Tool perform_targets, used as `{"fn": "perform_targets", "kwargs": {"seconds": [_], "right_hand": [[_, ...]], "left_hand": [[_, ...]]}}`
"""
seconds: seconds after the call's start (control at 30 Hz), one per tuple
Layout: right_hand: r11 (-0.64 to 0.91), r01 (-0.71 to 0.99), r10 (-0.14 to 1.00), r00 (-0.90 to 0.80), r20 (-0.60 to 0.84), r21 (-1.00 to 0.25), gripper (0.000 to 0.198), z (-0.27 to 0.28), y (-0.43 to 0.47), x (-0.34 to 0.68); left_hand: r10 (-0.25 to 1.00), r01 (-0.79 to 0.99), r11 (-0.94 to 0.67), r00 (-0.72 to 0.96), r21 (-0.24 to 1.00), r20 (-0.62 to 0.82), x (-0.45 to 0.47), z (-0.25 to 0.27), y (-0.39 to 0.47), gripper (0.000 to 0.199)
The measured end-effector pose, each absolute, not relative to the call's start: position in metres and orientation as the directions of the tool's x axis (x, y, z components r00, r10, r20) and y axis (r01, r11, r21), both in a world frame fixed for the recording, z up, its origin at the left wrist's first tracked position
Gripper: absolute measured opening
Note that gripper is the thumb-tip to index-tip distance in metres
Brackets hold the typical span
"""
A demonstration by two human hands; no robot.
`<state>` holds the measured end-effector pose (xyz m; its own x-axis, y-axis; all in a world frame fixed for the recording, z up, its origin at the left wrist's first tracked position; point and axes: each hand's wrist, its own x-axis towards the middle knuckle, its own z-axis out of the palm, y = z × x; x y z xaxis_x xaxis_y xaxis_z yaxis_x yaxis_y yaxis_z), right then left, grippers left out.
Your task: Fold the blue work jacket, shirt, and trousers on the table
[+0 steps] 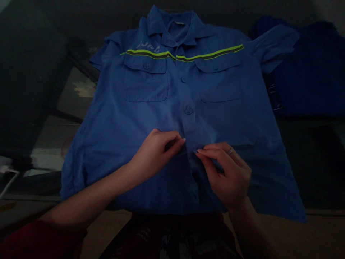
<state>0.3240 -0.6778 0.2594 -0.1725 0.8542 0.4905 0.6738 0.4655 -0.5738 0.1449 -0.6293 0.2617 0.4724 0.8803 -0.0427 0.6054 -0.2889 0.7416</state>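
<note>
A blue short-sleeved work shirt (151,115) lies front up, its collar pointing away from me. Across its chest runs a yellow-green and dark stripe (212,56), with a buttoned flap pocket below on each side. My left hand (159,149) is closed in a pinch at the edge of the front placket, just below a button (188,111). Beside it, a little nearer to me, my right hand (226,171) pinches the placket cloth between thumb and fingertips. A ring shows on one right finger. The exact bit of cloth in each pinch is partly hidden.
Darker blue folded cloth (309,72) lies at the right, beside the shirt's sleeve. Pale sheets or boards (56,133) show on the left, under the shirt's edge. The dark table surface (304,158) is dimly lit.
</note>
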Motion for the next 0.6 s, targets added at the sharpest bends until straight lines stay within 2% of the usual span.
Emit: {"fn": "perform_targets", "kwargs": {"seconds": [0.13,0.37,0.5,0.6], "right_hand": [[0.44,0.66,0.874,-0.158,0.46,-0.609,0.014,0.2584,-0.6777,0.3222],[0.422,0.648,0.887,-0.147,0.439,-0.634,0.014,0.2561,-0.6789,0.3211],[0.4,0.645,0.894,-0.121,0.431,-0.651,0.014,0.2582,-0.6795,0.321],[0.39,0.648,0.9,-0.119,0.419,-0.654,0.014,0.2588,-0.6798,0.3212]], "left_hand": [[0.85,0.557,-0.25,0.517,0.792,-0.095,0.1487,0.271,-0.6362,0.036],[0.81,0.488,-0.062,0.534,0.87,-0.242,0.1494,0.2704,-0.6371,0.03],[0.794,0.473,-0.07,0.56,0.878,-0.238,0.1479,0.2701,-0.6354,0.026],[0.796,0.497,-0.137,0.57,0.857,-0.203,0.1481,0.2693,-0.6361,0.024]]}}
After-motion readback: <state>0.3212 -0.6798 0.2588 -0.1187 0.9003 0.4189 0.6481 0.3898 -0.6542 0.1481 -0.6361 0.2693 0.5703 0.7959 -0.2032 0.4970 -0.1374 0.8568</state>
